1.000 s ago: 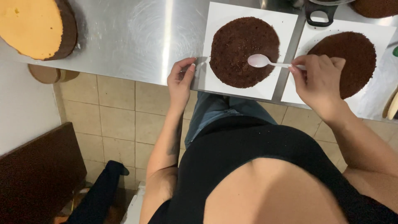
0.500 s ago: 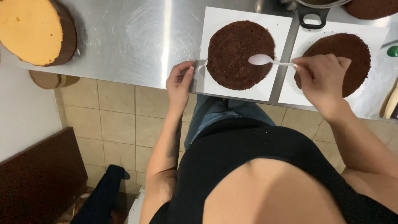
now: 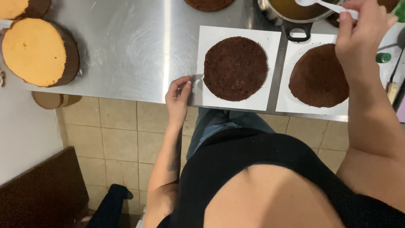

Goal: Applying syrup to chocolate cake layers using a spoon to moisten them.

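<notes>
Right hand (image 3: pixel 358 36) pinched on white spoon (image 3: pixel 320 5), bowl of spoon over pan (image 3: pixel 295 12) at counter's far edge. Left hand (image 3: pixel 178 99) relaxed, fingers loosely apart, fingertips touching near-left corner of white square board (image 3: pixel 211 38). Dark round cake layer (image 3: pixel 235 68) centred on it, near counter's front edge. Second layer (image 3: pixel 316 76) on board just right. Yellow-topped cake (image 3: pixel 36 52) at counter's left end; bare steel counter (image 3: pixel 135 50) between.

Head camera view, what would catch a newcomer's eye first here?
Two dark round cake layers on white square boards fill the steel table's near edge: the left cake layer and the right cake layer. The right hand holds a white spoon over a pan at the top, while the left hand rests at the left board's corner. A yellow-topped cake sits far left.
</notes>
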